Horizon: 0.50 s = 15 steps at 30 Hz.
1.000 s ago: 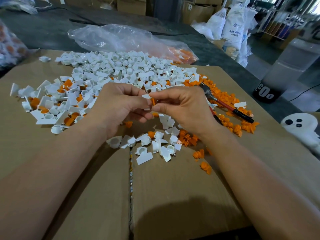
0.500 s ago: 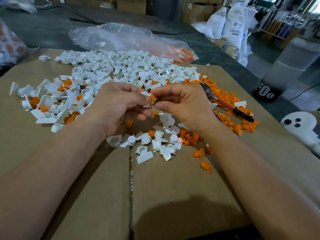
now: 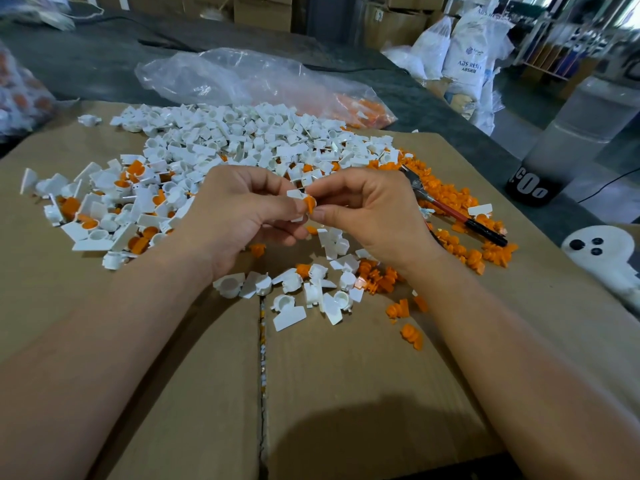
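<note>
Small orange plug (image 3: 309,203), round and ribbed, pinched by right hand (image 3: 372,216) fingertips, white cap (image 3: 295,195) with flat tab pinched in left hand (image 3: 239,216), touching the plug, both held above the cardboard (image 3: 346,375), loose white and orange parts below.

A white sack (image 3: 465,60) at the back right bears "ABS RESI" in dark print; the smaller line beneath is too blurred to read. The black base (image 3: 527,190) of a translucent container shows large white characters, roughly "cOo".
</note>
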{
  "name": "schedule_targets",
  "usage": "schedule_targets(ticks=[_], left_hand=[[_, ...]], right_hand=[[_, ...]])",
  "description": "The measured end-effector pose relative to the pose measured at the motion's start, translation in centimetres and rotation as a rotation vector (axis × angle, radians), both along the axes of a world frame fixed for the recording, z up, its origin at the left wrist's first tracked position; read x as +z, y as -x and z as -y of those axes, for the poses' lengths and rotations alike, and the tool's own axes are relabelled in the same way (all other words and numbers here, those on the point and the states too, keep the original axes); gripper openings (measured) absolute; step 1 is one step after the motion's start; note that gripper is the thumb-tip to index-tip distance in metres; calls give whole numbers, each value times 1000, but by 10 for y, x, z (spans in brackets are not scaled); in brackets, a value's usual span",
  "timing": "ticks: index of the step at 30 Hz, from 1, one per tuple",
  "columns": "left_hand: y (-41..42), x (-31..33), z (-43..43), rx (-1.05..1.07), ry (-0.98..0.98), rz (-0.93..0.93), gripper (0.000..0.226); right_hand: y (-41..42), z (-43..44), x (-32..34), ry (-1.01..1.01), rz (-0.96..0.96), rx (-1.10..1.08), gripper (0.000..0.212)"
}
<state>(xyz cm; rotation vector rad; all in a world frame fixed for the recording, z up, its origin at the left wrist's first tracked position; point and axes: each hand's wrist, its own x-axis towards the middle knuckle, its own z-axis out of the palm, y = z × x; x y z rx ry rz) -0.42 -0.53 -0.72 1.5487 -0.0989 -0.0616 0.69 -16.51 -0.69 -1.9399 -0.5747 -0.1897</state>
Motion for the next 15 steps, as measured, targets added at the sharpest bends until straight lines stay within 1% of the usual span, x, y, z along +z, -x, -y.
schedule_targets(ticks=[8, 12, 15], left_hand=[[0, 0, -1, 6, -19, 28, 13], [-1, 0, -1, -4, -15, 10, 14], [0, 0, -1, -5, -20, -1, 15]], right_hand=[[-1, 0, 1, 20, -33, -11, 21], [-1, 0, 2, 26, -28, 2, 28], [0, 0, 3, 34, -26, 11, 29]])
